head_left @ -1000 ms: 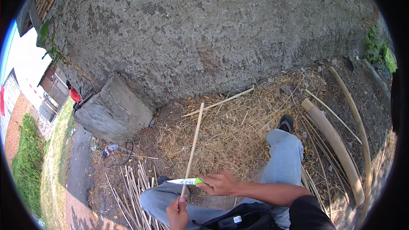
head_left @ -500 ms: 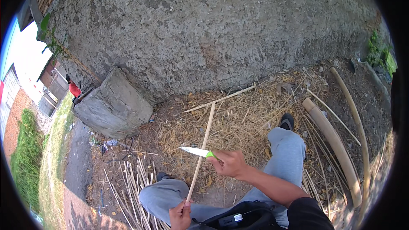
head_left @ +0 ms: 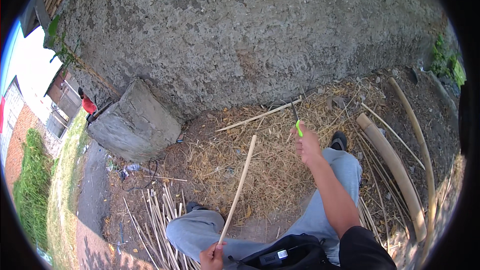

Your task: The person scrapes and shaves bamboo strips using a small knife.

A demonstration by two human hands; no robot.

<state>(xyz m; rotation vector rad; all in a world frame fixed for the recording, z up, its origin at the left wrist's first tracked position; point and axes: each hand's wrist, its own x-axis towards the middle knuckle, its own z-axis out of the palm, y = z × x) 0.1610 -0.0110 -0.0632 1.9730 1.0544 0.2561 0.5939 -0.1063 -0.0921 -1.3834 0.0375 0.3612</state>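
My left hand [head_left: 212, 257] is closed round the lower end of a long, pale bamboo strip [head_left: 239, 188]. The strip slants up and away from me, and its far end is free above the straw. Out ahead on the right, my right hand [head_left: 308, 143] grips a knife [head_left: 299, 128] by its bright green handle. The knife's blade, looking dark from this side, points up toward the wall and is apart from the strip. My bent legs in grey trousers lie on both sides of the strip.
A rough grey wall [head_left: 260, 35] rises ahead, with a concrete block [head_left: 135, 125] at its left foot. Split bamboo strips [head_left: 162, 215] lie by my left leg. To the right are a thick bamboo piece [head_left: 392, 165] and a curved pole [head_left: 415, 130]. Shavings cover the ground [head_left: 280, 170].
My right hand has swung up and to the right with the knife, off the strip. The strip's far end has dipped a little; my left hand has barely moved.
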